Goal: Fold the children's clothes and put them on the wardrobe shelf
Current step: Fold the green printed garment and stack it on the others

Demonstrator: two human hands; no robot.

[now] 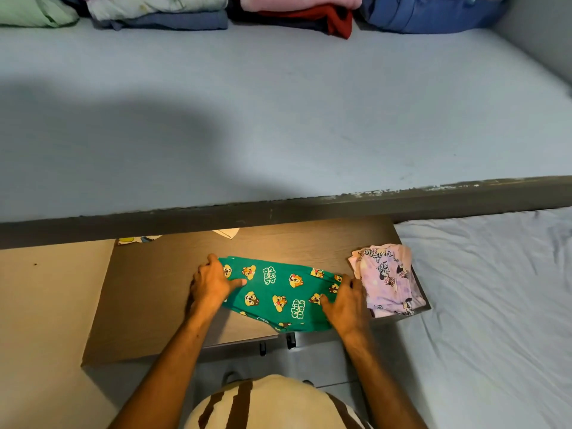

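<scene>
A green children's garment (277, 292) printed with cartoon chipmunks lies folded flat on a brown wooden shelf (154, 292). My left hand (210, 283) grips its left edge, thumb lying on top of the cloth. My right hand (346, 303) holds its right edge, fingers curled over the fabric. To the right, touching my right hand, sits a folded lilac garment (388, 278) with cartoon mice, near the shelf's right end.
Above is a grey-blue shelf (278, 119) with folded stacks at its back: green (34, 12), pale and blue (161, 13), pink and red (303, 10), blue (427, 13). A bed with a light sheet (495, 305) lies right. Scraps of cloth (227, 233) peek out at the shelf's back.
</scene>
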